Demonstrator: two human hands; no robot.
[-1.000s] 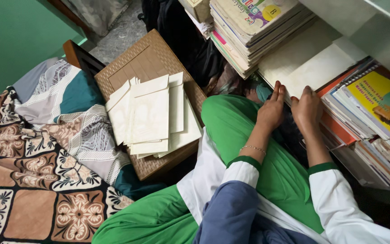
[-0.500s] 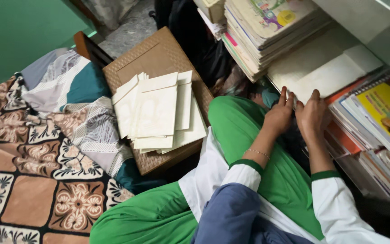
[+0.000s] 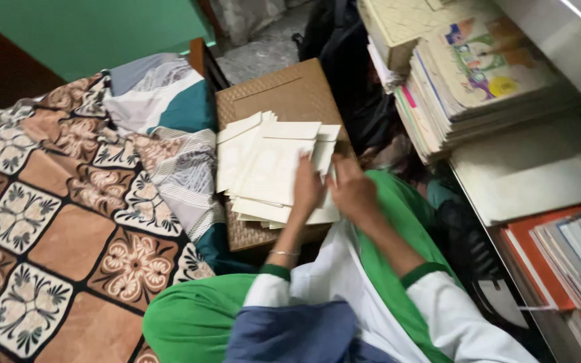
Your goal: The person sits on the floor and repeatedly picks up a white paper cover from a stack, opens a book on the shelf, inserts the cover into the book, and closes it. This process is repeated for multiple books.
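Note:
A loose pile of cream envelopes (image 3: pixel 263 168) lies on a brown woven stool (image 3: pixel 290 91). Both my hands are on the right side of that pile. My left hand (image 3: pixel 307 185) lies over the top envelope with its fingers pointing away from me. Beside it, my right hand (image 3: pixel 351 191) touches the pile's right edge with its fingers curled. Both hands are blurred, and whether either one grips an envelope does not show. My green trouser leg (image 3: pixel 398 222) and my white sleeves with green cuffs fill the foreground.
A patterned brown and teal bedspread (image 3: pixel 68 202) covers the bed at left. At right, a shelf holds a tall stack of books (image 3: pixel 465 81), flat white sheets (image 3: pixel 539 175) and more books (image 3: pixel 573 255). A dark bag (image 3: pixel 351 60) lies behind the stool.
Both hands have left the white sheets on the shelf at right and swung left onto the envelope pile. The view has turned left with them.

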